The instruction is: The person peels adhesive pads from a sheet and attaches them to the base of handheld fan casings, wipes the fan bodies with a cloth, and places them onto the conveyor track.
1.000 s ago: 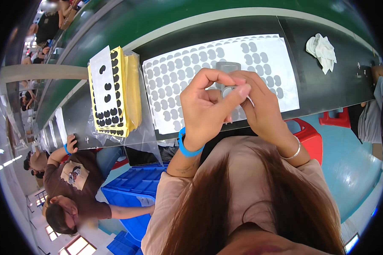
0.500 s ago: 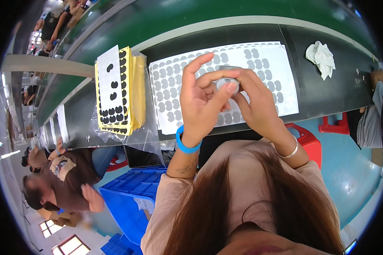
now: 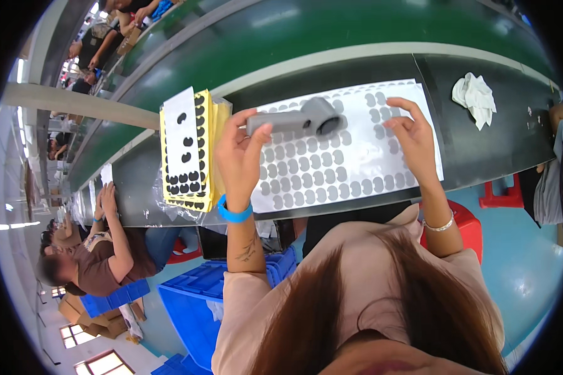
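My left hand (image 3: 239, 156) grips the handle end of a grey plastic part (image 3: 281, 123), which has a long straight handle and a round, hollow head. It is held sideways above a white sheet (image 3: 360, 156) of grey kidney-shaped stickers, head toward the right. My right hand (image 3: 415, 140) is over the sheet's right side, thumb and forefinger apart, with nothing visible between them. Some stickers are gone from the sheet, leaving a bare white patch. The sheet's upper left is partly hidden by the grey part.
Left of the sheet lies a stack of yellow sheets (image 3: 209, 150) with black stickers, partly in clear plastic. A crumpled white cloth (image 3: 475, 99) is on the dark table at right. Below are a blue crate (image 3: 191, 306) and red stool (image 3: 467, 231). A co-worker (image 3: 116, 256) sits at left.
My hands have come apart. The left went left with the grey part, now seen lengthwise instead of end-on; the right moved right and holds nothing visible. The co-worker's hands moved to the table.
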Motion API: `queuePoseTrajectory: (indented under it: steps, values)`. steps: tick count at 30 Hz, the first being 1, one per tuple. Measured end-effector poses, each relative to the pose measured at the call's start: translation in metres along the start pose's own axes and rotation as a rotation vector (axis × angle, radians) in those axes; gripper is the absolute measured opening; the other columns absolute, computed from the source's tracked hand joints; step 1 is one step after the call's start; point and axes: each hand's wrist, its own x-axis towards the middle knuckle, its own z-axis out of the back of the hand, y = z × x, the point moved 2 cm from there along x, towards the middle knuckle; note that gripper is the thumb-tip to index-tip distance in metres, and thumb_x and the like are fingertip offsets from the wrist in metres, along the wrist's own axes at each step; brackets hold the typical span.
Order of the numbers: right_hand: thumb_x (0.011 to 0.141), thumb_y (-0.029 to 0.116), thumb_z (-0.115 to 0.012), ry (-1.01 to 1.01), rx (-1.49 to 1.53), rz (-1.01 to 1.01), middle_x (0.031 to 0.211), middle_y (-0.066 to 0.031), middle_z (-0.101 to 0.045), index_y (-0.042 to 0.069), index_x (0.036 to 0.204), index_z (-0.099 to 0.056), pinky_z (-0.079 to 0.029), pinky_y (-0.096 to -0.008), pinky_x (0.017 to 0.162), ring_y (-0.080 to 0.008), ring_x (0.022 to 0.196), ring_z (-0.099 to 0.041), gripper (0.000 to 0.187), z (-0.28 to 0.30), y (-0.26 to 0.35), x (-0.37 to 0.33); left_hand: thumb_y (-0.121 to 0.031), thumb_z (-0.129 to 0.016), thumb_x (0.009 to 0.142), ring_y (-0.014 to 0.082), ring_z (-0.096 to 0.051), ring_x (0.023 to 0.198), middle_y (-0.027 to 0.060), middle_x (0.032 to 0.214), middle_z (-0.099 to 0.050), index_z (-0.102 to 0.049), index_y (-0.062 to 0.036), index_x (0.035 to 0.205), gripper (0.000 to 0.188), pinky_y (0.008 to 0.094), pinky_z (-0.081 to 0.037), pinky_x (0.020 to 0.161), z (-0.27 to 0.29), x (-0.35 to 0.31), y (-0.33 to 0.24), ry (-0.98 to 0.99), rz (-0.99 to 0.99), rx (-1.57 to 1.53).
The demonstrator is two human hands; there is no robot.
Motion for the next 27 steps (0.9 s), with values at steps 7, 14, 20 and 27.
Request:
queuePoseTrajectory:
  steps: [7,14,20,27]
  values:
    - [0.083,-0.006,-0.047,-0.209,-0.067,0.036,0.09,-0.0055,-0.059,0.0,0.099,-0.055,-0.044,-0.0211,0.062,-0.0097,0.069,-0.059,0.02,0.018,-0.039,-0.001,-0.002,-0.061,0.083,0.0189,-0.063,0.074,0.017,0.1,-0.055,-0.04,0.0022,0.089,0.023,0.027,-0.054,0.066,-0.052,0.1,0.044,-0.212,-0.086,-0.268]
    - [0.079,-0.009,-0.049,-0.176,-0.171,0.167,0.092,-0.0088,-0.056,0.001,0.094,-0.056,-0.045,-0.0234,0.059,-0.0147,0.067,-0.061,0.019,0.012,-0.035,-0.003,-0.007,-0.063,0.082,0.0188,-0.063,0.069,0.0133,0.09,-0.057,-0.042,0.002,0.09,0.024,0.0272,-0.051,0.062,-0.075,0.184,0.118,-0.359,-0.176,0.065]
    - [0.08,-0.01,-0.047,-0.163,-0.182,0.142,0.092,-0.0068,-0.055,0.0,0.092,-0.056,-0.044,-0.0223,0.061,-0.012,0.068,-0.057,0.017,0.013,-0.031,-0.002,0.0,-0.057,0.085,0.0274,-0.058,0.092,0.0142,0.095,-0.048,-0.039,0.0027,0.095,0.021,0.042,-0.051,0.09,-0.071,0.178,0.142,-0.354,0.003,-0.828]
    - [0.081,-0.008,-0.048,-0.158,-0.227,0.19,0.09,-0.0087,-0.056,0.0,0.091,-0.056,-0.045,-0.024,0.059,-0.016,0.066,-0.058,0.014,0.012,-0.028,0.0,-0.001,-0.057,0.086,0.0313,-0.058,0.095,0.0162,0.1,-0.049,-0.038,0.0027,0.097,0.022,0.0398,-0.051,0.092,-0.058,0.181,0.138,-0.295,-0.03,-0.981]
